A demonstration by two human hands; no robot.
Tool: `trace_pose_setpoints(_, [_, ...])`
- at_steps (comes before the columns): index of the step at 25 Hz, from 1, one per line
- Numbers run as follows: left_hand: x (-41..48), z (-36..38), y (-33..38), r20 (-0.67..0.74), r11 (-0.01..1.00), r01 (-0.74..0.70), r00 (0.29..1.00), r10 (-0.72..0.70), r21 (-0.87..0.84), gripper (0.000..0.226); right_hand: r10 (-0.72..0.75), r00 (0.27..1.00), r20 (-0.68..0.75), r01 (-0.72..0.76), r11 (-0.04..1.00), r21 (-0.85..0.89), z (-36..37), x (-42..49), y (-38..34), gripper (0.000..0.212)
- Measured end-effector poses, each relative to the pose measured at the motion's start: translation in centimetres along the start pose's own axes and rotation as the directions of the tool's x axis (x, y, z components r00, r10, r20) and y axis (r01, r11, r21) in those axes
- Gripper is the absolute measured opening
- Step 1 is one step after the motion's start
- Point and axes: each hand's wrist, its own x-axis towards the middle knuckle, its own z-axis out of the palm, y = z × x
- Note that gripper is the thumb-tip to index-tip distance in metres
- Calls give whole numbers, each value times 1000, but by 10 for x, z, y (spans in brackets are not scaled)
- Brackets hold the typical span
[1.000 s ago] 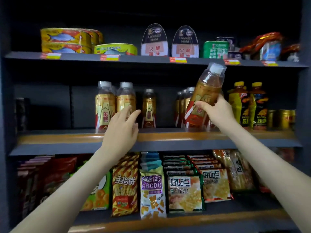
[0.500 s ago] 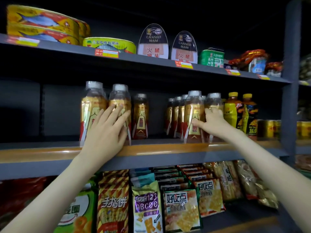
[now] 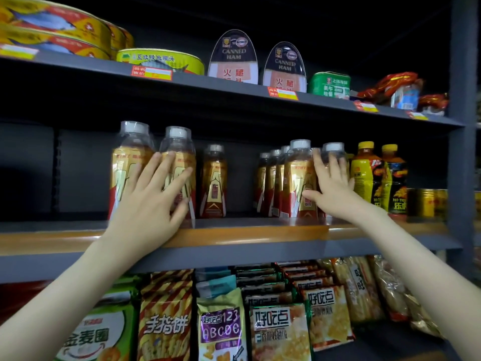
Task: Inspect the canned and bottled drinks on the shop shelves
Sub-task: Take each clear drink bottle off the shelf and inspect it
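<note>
While both arms stretch toward the middle shelf (image 3: 234, 237), I see the left hand (image 3: 152, 204) at centre left, fingers spread flat against two gold bottles (image 3: 130, 157). At centre right the right hand (image 3: 331, 187) lies splayed on the front of a bottle cluster (image 3: 294, 178). Yellow bottles (image 3: 364, 175) and cans (image 3: 426, 201) stand further right.

Covered, cropped, blurred
The left hand (image 3: 148, 204) hides labels on two bottles (image 3: 179, 149); fish tins (image 3: 52, 24) run off-frame left; price tags (image 3: 152, 73) are blurred.
</note>
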Motion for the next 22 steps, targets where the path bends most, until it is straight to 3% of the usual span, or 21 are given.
trace_pose_setpoints(3, [8, -5, -8, -34, 997, 11, 999, -9, 71, 66, -241, 960, -143, 240, 970, -22, 4, 3, -43, 103])
trace_pose_setpoints(5, [15, -6, -10, -43, 992, 10, 999, -5, 127, 69, -381, 925, -15, 380, 920, 99, 20, 15, -84, 103])
trace_pose_setpoints(8, [14, -2, -10, -36, 985, 24, 999, -18, 172, 69, -325, 912, 248, 256, 927, 274, 63, 58, -136, 105])
trace_pose_setpoints(10, [12, 1, -12, -40, 983, 27, 999, -20, 184, 68, -231, 926, 297, 149, 951, 272, 88, 86, -152, 107])
trace_pose_setpoints(13, [11, 2, -11, -55, 984, 23, 998, -13, 174, 68, -224, 931, 289, 125, 937, 325, 108, 104, -158, 107])
trace_pose_setpoints(18, [11, 1, -11, -47, 994, 29, 999, -24, 106, 67, -266, 934, 238, 211, 949, 236, 104, 90, -158, 84])
trace_pose_setpoints(22, [11, -1, -9, -39, 995, 30, 999, -27, 100, 64, -361, 918, 164, 329, 924, 197, 69, 58, -143, 85])
